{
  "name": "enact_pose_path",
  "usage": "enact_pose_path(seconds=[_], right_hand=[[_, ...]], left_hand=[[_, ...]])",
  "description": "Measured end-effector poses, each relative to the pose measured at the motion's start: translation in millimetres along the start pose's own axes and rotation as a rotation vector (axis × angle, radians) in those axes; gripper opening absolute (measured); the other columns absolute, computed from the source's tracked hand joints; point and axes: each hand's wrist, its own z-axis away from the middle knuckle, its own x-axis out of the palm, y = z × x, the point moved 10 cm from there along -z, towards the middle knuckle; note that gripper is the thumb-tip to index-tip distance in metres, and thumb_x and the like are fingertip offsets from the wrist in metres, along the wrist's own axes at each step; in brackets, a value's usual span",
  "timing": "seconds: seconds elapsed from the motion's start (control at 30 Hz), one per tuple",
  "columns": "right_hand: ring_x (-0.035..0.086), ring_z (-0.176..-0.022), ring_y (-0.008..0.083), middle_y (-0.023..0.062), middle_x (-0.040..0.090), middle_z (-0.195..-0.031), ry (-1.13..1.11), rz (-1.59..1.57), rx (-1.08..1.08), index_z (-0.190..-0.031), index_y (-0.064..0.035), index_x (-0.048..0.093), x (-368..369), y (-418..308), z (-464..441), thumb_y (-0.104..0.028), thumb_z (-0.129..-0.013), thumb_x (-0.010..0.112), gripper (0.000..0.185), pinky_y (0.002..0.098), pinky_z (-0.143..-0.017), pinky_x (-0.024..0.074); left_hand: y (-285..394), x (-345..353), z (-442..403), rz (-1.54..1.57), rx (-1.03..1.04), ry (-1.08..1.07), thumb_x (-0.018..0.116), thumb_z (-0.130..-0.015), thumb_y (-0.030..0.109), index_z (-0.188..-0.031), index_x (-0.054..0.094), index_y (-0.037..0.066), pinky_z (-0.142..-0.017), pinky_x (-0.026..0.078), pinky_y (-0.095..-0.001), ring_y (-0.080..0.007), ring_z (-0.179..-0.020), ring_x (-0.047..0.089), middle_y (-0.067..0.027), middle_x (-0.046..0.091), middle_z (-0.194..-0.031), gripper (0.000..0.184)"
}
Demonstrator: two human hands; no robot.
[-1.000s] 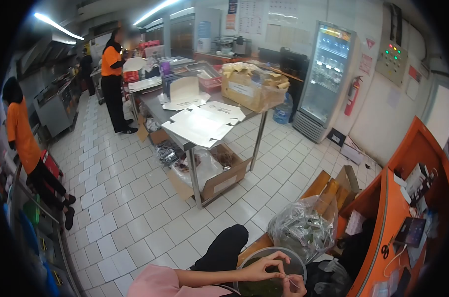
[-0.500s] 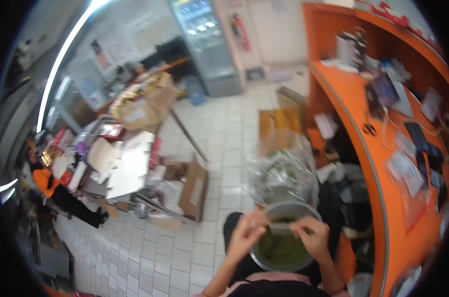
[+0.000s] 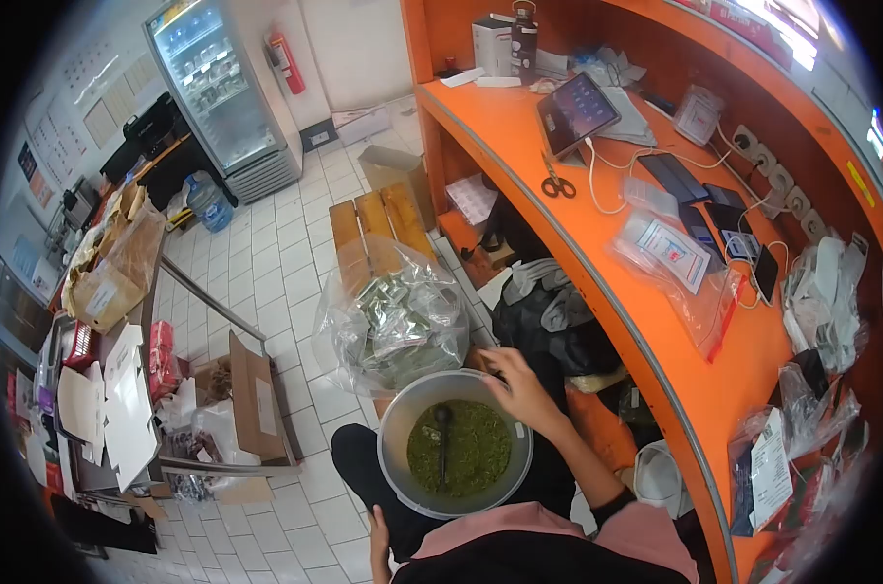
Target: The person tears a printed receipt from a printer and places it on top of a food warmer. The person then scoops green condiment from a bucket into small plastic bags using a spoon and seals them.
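A whitish round bucket sits between my legs, holding finely chopped green leafy stuff. A dark spoon-like utensil lies in the green stuff. My right hand is over the bucket's far right rim, fingers apart, with nothing seen in it. Low beside my left thigh is my left hand, its visible fingers stretched out and no object showing in them. Just beyond the bucket stands a large clear plastic bag with small packets inside, on an orange wooden slatted surface.
On my right curves an orange counter bearing a tablet, scissors, phones and plastic bags. Black bags fill the space beneath it. A cluttered table and an open cardboard box stand left; a glass-door fridge is at the back.
My hands were together over the bucket with a small pale thing between them. Now they are apart, the left down by my thigh, the right at the rim. The view has turned right.
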Motion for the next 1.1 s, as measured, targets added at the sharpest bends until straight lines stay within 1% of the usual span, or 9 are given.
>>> enact_pose_path(seconds=[0.13, 0.2, 0.3, 0.4, 0.47, 0.67, 0.73, 0.93, 1.1], right_hand=[[0.051, -0.101, 0.04, 0.0219, 0.048, -0.11, 0.224, 0.262, 0.19, -0.119, 0.0007, 0.047, -30.4, 118.3, 83.9, -0.009, -0.088, 0.054, 0.033, 0.0414, -0.089, 0.0422], [0.048, -0.107, 0.0435, 0.0283, 0.044, -0.119, 0.184, 0.385, 0.419, -0.127, 0.0007, 0.04, -17.6, 178.4, 149.0, -0.022, -0.09, 0.054, 0.045, 0.0427, -0.092, 0.0412], [0.046, -0.112, 0.0461, 0.0344, 0.042, -0.123, -0.09, 0.686, 0.594, -0.135, -0.0002, 0.031, 17.8, 214.2, 216.5, -0.038, -0.091, 0.049, 0.061, 0.0443, -0.093, 0.0409], [0.05, -0.11, 0.046, 0.0354, 0.048, -0.119, -0.381, 0.352, 1.068, -0.131, 0.0017, 0.039, 35.7, 220.0, 266.9, -0.048, -0.091, 0.044, 0.064, 0.0447, -0.091, 0.0433], [0.056, -0.1, 0.0442, 0.0293, 0.059, -0.105, -0.805, 0.383, 0.585, -0.12, 0.0015, 0.052, 47.1, 192.1, 245.2, -0.049, -0.091, 0.044, 0.058, 0.0444, -0.087, 0.046], [0.064, -0.082, 0.0194, 0.0079, 0.067, -0.086, -0.064, 0.104, 0.231, -0.109, -0.0041, 0.057, -135.6, -7.9, 96.0, -0.024, -0.093, 0.048, 0.027, 0.0325, -0.072, 0.0496], [0.064, -0.082, 0.023, 0.0094, 0.067, -0.087, 0.188, 0.086, 0.193, -0.105, -0.002, 0.059, -192.1, -35.0, 91.7, -0.021, -0.092, 0.049, 0.024, 0.0344, -0.074, 0.0488], [0.052, -0.097, 0.033, 0.0136, 0.057, -0.097, 0.955, 1.136, 0.361, -0.094, -0.0021, 0.06, -323.4, -61.0, 193.7, -0.008, -0.078, 0.061, 0.017, 0.0411, -0.089, 0.0409], [0.051, -0.099, 0.0328, 0.0162, 0.054, -0.108, 1.039, 1.229, 0.718, -0.094, -0.0009, 0.06, -356.8, -43.5, 293.8, -0.01, -0.078, 0.06, 0.019, 0.0438, -0.088, 0.0398]], left_hand=[[-5.3, -13.6, 26.5, -0.24, -0.007, 0.071, 0.06, -0.085, 0.028, -0.139, 0.03, 0.007, -0.105, 0.027, -0.0462, -0.0438, -0.125, 0.031, -0.0312, 0.033, -0.134, 0.065], [10.1, -13.0, 20.3, -0.358, 0.039, 0.087, 0.059, -0.085, 0.028, -0.139, 0.031, 0.008, -0.104, 0.028, -0.0462, -0.0436, -0.125, 0.032, -0.0309, 0.033, -0.133, 0.064], [38.6, -2.4, -0.2, -0.489, 0.15, 0.106, 0.059, -0.086, 0.029, -0.138, 0.032, 0.008, -0.103, 0.029, -0.0463, -0.0433, -0.124, 0.033, -0.0306, 0.034, -0.132, 0.063], [66.4, 14.7, -22.7, -0.572, 0.281, 0.089, 0.059, -0.086, 0.029, -0.137, 0.033, 0.008, -0.103, 0.03, -0.0463, -0.043, -0.123, 0.034, -0.0302, 0.035, -0.132, 0.061], [84.4, 30.5, -36.4, -0.603, 0.353, 0.047, 0.059, -0.086, 0.03, -0.137, 0.034, 0.008, -0.102, 0.03, -0.0464, -0.0428, -0.122, 0.035, -0.0299, 0.036, -0.131, 0.061], [114.8, 62.3, -63.2, -0.643, 0.476, -0.038, 0.058, -0.086, 0.031, -0.135, 0.036, 0.008, -0.1, 0.032, -0.0465, -0.0422, -0.12, 0.037, -0.0292, 0.038, -0.13, 0.058], [124.1, 72.8, -68.9, -0.651, 0.517, -0.063, 0.058, -0.086, 0.031, -0.135, 0.037, 0.008, -0.1, 0.033, -0.0465, -0.042, -0.12, 0.038, -0.029, 0.038, -0.13, 0.057], [135.1, 89.3, -76.8, -0.684, 0.577, -0.095, 0.058, -0.087, 0.032, -0.133, 0.039, 0.009, -0.098, 0.035, -0.0466, -0.0414, -0.118, 0.04, -0.0282, 0.04, -0.128, 0.055], [135.2, 91.4, -79.2, -0.703, 0.581, -0.089, 0.057, -0.087, 0.033, -0.132, 0.041, 0.009, -0.097, 0.036, -0.0467, -0.0409, -0.116, 0.042, -0.0276, 0.042, -0.127, 0.053]])
